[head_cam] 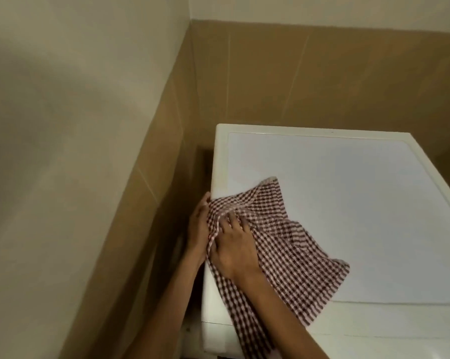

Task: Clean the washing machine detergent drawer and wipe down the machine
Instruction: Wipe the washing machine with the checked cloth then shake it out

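Wipe-down stage: red-and-white checked cloth point(283, 242) lies on left edge of white washing machine top point(348, 203). Left hand point(198, 226) and right hand point(231, 244) both curl into it, bunching it. Detergent drawer out of view, status unknown. Front probably left to wipe.

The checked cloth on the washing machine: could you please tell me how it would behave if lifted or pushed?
Probably floppy: the checked cloth wrinkles under the right hand and drapes over the edge of the washing machine. Likely light, since it looks thin. Pushed, it would probably bunch rather than slide flat.
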